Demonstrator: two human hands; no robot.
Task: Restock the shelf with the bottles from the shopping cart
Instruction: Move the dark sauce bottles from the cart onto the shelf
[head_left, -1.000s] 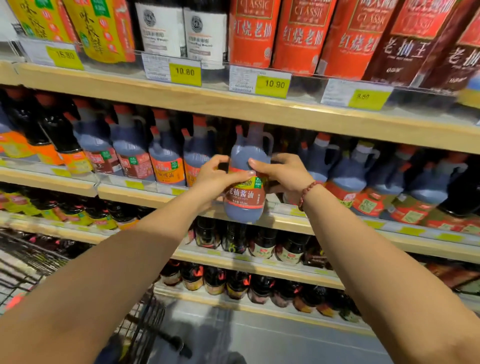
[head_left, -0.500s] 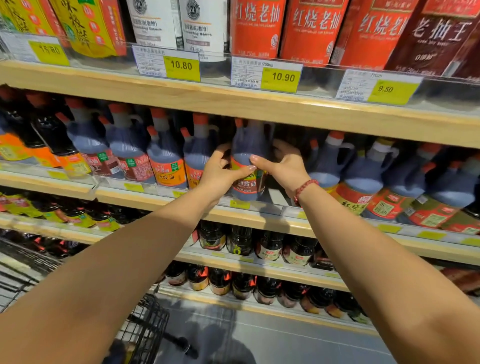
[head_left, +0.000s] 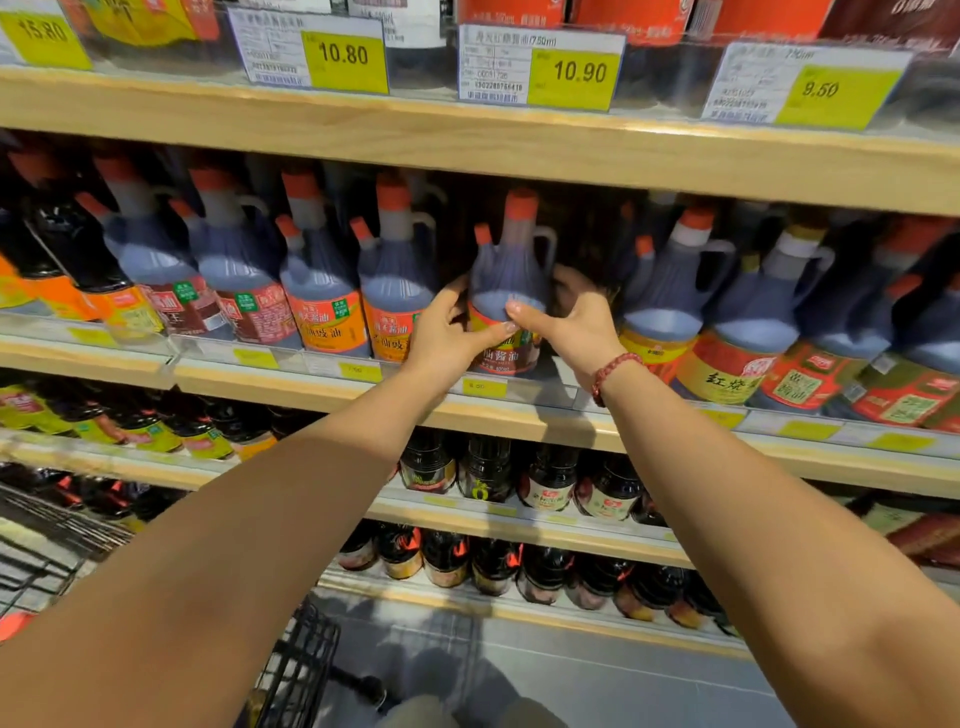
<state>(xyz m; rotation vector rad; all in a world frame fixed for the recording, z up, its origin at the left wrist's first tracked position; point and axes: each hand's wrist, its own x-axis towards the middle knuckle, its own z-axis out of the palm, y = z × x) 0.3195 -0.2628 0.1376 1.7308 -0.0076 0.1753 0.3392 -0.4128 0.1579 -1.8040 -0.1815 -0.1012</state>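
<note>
Bottle (head_left: 511, 270) on my feed: a dark, sauce-filled jug with an orange-red cap, a smaller capped spout at its 10 o'clock, a loop handle at its 2 o'clock and a red label with Chinese characters. It stands upright on the wooden shelf (head_left: 311, 395) near frame centre, between an orange-labelled jug (head_left: 395, 291) at its 9 o'clock and a yellow-labelled jug (head_left: 670, 306) at its 3 o'clock. I see the left hand (head_left: 447, 338) and right hand (head_left: 576, 327) wrapped round its lower body, fingers (head_left: 574, 283) clamped on it, thumbs meeting over the label. Yellow price tags (head_left: 574, 75) line the upper shelf (head_left: 467, 140) at 12 o'clock. Small dark bottles (head_left: 488, 467) fill the rows below. A black wire shopping cart (head_left: 298, 670) sits at 7 o'clock over grey floor (head_left: 597, 680).
</note>
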